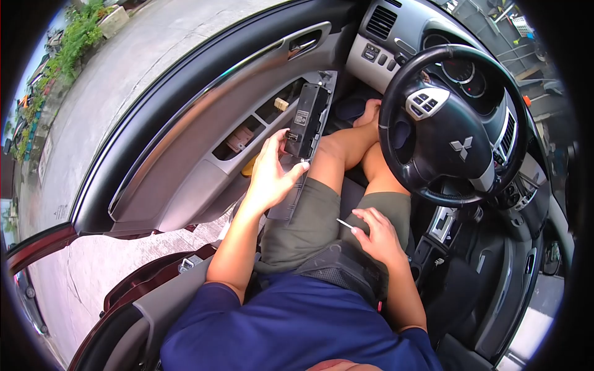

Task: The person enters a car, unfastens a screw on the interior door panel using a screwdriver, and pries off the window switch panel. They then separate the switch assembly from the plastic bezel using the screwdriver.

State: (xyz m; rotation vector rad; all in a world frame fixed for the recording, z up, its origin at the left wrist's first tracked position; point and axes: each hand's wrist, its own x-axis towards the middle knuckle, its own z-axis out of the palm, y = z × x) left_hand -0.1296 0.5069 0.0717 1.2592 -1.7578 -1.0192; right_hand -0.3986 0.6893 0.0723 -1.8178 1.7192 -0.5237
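Left arm (238, 247) reaching forward, left hand (270, 178) gripping between thumb (300, 169) and fingers (273, 143), right arm (406, 290) bent, right hand (380, 240) loosely curled

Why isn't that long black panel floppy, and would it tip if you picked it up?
The panel is probably stiff: its long edge looks straight in the left hand. It might tip toward the end with the chunky box. Its thin, flat end could crack if pushed hard.
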